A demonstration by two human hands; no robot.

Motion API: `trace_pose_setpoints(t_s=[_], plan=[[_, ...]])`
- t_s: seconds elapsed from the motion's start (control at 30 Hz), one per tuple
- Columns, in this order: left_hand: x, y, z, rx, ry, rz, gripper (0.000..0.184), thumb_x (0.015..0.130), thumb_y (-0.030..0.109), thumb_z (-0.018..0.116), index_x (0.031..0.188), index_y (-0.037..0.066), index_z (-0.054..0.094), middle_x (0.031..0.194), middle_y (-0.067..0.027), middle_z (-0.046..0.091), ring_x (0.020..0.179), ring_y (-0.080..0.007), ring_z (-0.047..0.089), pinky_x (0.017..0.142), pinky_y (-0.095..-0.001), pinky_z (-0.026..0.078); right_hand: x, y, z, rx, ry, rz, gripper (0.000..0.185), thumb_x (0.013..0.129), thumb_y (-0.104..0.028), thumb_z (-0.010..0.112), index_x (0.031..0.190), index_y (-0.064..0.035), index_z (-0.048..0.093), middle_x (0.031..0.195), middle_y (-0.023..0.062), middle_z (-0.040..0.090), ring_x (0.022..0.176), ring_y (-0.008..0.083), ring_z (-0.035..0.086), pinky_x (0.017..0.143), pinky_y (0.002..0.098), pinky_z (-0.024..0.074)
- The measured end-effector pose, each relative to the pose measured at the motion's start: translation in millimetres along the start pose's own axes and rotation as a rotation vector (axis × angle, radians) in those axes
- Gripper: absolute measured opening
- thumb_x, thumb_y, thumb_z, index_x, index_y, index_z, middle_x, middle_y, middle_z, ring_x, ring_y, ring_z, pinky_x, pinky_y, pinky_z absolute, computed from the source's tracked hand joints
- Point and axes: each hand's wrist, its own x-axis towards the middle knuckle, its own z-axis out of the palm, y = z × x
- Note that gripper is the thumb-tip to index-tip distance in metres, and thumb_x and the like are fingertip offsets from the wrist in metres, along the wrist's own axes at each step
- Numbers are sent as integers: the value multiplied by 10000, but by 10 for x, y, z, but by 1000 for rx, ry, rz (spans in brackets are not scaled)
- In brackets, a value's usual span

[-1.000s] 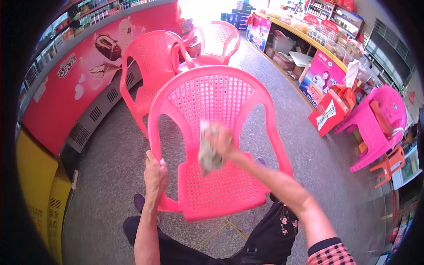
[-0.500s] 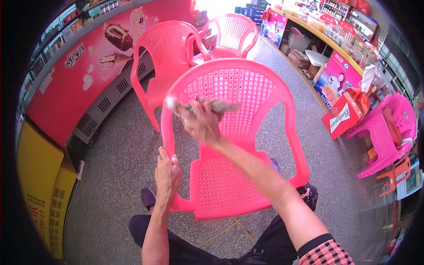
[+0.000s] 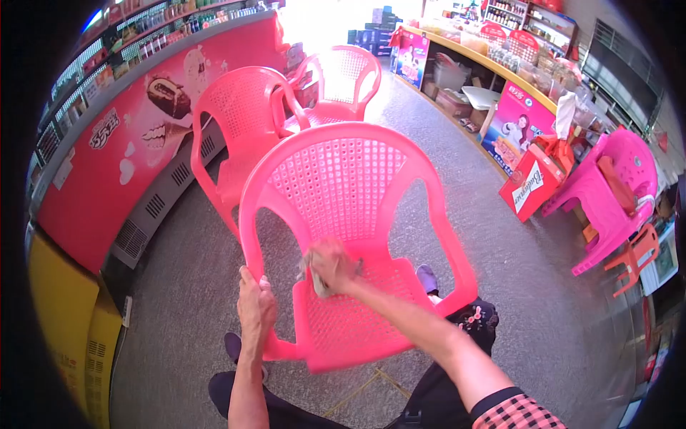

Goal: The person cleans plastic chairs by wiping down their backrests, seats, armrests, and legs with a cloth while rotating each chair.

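A pink plastic armchair (image 3: 357, 322) with a perforated back and seat stands in front of me, between my legs. My left hand (image 3: 256, 304) is wrapped round its left armrest. My right hand (image 3: 332, 266), a little blurred, is closed on a greyish cloth (image 3: 319, 284) at the rear left of the seat, just below the backrest. Part of the cloth is hidden under the fingers.
Two more pink chairs (image 3: 243, 107) (image 3: 346, 79) stand behind. A red freezer (image 3: 86, 186) lines the left, with a yellow cabinet (image 3: 61, 307) nearer. On the right are a counter (image 3: 493, 64), a red Budweiser box (image 3: 529, 187), a magenta chair (image 3: 607, 193) and a small orange chair (image 3: 634, 261).
My right hand has moved with the cloth from the upper left of the backrest down to the seat's rear. My left hand keeps hold of the armrest. The view has shifted.
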Motion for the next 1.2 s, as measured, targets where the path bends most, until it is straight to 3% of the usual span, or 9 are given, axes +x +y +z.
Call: trace_pose_setpoints(t_s=[0.13,0.2,0.27,0.37,0.73,0.87,1.03,1.13,1.2], plan=[[-11,-8,-14,-33,-26,-17,420,958,193,438,1299,-26,325,1089,-298,562,960,-478,586,799,-536,472,949,-236,-1077,-146,309,-42,202,828,-139,560,1015,-109,633,1094,83,519,988,293,526,733,428,531],[-26,23,-27,-35,-14,-16,415,961,187,435,1300,-29,333,1099,-296,559,968,-476,584,811,-522,474,1371,-131,-1591,-173,401,-202,333,786,-150,596,1118,-161,629,1172,107,515,1092,301,497,896,431,433],[-29,24,-30,-34,-18,-19,413,961,184,435,1300,-30,337,1104,-298,557,971,-475,583,812,-518,474,1606,110,-1909,-561,490,-197,338,760,-105,599,1093,-149,642,1161,108,518,1040,315,499,854,433,436],[-1,18,-21,-4,-16,-20,412,962,180,437,1301,-33,342,1112,-300,554,975,-472,581,815,-515,472,1490,430,-1897,-545,548,-206,303,782,-121,589,1083,-122,617,1149,82,530,974,318,516,822,451,426],[37,15,-15,36,-10,9,414,961,170,434,1309,-35,343,1089,-294,566,973,-463,585,804,-514,470,-74,807,-421,-529,125,-172,351,800,-206,600,1147,-157,584,1080,80,529,984,290,514,775,460,413],[32,77,-48,15,-11,-40,381,961,178,435,1273,-26,354,1086,-289,569,970,-456,592,808,-515,473,-435,765,-46,-486,47,91,305,849,-227,584,1150,-181,595,1200,95,517,1047,313,501,819,485,404],[18,115,-71,-15,-42,-53,353,958,184,443,1236,-17,358,1082,-295,564,969,-468,589,813,-531,465,-506,563,-288,-450,-81,235,492,773,-267,683,1234,-192,530,1242,131,472,1076,346,480,858,523,389],[21,60,-46,-25,-16,-32,365,957,187,445,1243,-21,355,1068,-299,559,962,-476,588,802,-534,467,-672,769,-467,-492,-173,-42,634,708,-280,743,1277,-177,481,1255,150,446,1063,362,484,857,506,407],[10,83,-52,-25,-9,-11,387,955,185,449,1259,-32,345,1075,-304,553,963,-480,586,802,-536,469,-731,838,-450,-473,-173,191,646,709,-260,738,1283,-147,464,1205,163,459,1038,370,497,845,488,437]])
